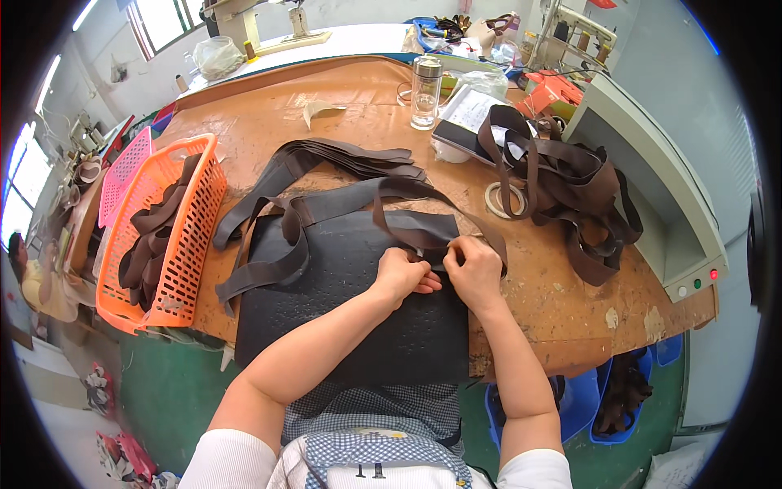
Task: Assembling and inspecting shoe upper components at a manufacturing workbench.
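A long dark brown strip (415, 232), like leather or webbing, loops across the black mat (350, 326) in front of me. My left hand (401, 275) is closed on its near edge, thumb and forefinger together, the other fingers curled. Close by on the right, my right hand (475, 271) pinches the same strip between thumb and forefinger. The exact spot under the fingertips is hidden. Beyond, a layered bundle of brown strips (326, 159) lies fanned on the table.
On the left stands an orange basket (208, 187) holding brown strips. At right are a tangled pile of strips (586, 191), a roll of tape (506, 200) and a grey machine (664, 171). A glass bottle (425, 94) stands farther back. Blue bins (578, 407) sit below the table edge.
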A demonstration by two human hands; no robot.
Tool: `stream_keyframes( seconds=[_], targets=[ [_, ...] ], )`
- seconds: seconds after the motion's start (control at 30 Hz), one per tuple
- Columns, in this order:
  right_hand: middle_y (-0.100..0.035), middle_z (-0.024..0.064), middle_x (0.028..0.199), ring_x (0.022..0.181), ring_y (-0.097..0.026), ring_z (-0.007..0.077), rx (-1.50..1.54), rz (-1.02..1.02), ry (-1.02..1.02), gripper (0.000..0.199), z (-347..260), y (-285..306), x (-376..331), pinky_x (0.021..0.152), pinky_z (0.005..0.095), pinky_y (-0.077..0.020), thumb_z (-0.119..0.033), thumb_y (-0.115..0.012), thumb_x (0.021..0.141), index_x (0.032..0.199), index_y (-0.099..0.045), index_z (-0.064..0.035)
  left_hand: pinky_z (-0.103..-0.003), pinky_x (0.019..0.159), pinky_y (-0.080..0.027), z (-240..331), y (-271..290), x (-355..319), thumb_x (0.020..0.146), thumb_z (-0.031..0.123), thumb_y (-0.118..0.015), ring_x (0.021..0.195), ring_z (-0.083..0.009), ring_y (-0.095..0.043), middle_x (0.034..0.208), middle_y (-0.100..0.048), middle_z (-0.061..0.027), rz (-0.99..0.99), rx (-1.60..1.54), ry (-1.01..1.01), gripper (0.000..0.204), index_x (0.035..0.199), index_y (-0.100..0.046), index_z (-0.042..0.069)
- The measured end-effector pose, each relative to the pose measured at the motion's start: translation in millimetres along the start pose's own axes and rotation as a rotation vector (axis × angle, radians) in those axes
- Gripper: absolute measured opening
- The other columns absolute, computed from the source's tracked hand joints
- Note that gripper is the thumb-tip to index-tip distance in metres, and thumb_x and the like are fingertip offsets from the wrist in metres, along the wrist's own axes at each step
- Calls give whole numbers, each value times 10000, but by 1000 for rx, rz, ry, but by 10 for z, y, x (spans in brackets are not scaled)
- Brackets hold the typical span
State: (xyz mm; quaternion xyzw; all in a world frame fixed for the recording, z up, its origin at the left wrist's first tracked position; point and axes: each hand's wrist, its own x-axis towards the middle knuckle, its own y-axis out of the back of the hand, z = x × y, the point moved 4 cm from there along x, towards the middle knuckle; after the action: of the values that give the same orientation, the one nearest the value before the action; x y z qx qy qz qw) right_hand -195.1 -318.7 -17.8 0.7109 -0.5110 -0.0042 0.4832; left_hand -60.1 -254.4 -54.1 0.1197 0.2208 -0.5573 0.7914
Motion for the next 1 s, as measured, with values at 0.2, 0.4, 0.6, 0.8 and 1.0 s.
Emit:
stream_keyframes(
  seconds=[0.2, 0.4, 0.6, 0.8, 1.0],
  targets=[
    [-579, 235, 1309, 1232, -562, 370, 261, -181, 227, 457, -58, -169, -177, 1000, 389, -476, 0, -611, 829, 1283, -564, 20, -268, 617, -596, 181, 363, -23, 895, 348, -734, 780, -236, -737, 970, -728, -216, -151, 3, 72, 456, 1057, -661, -73],
    [-218, 182, 1619, 1522, -142, 305, -106, -474, 259, 792, -89, -273, -270, 1235, 431, -120, -366, -583, 965, 1545, -208, 23, -265, 519, -574, 183, 673, 147, 975, 183, -620, 634, -225, -721, 820, -727, -194, 105, 102, 17, 283, 1051, -638, -89],
    [-197, 147, 1634, 1528, -124, 287, -231, -614, 311, 757, -135, -169, -356, 1234, 471, -81, -444, -529, 978, 1553, -247, -41, -271, 479, -561, 240, 641, 157, 935, 65, -600, 600, -227, -720, 748, -717, -182, 151, 148, -27, 181, 950, -652, -108],
    [-265, 141, 1615, 1515, -186, 290, -32, -621, 368, 684, -241, 65, -747, 1224, 489, -112, -351, -595, 956, 1516, -343, -48, -269, 470, -550, 215, 633, 169, 931, 93, -615, 597, -224, -720, 755, -722, -180, 153, 146, -27, 210, 905, -652, -113],
    [-609, 172, 1283, 1183, -594, 339, -179, -90, 347, 433, -274, 428, -753, 1069, 495, -405, 13, -626, 809, 1241, -608, 6, -255, 501, -553, 207, 724, 125, 939, 194, -663, 634, -203, -726, 773, -726, -174, 52, 171, -70, 302, 915, -655, -108]
  ],
)
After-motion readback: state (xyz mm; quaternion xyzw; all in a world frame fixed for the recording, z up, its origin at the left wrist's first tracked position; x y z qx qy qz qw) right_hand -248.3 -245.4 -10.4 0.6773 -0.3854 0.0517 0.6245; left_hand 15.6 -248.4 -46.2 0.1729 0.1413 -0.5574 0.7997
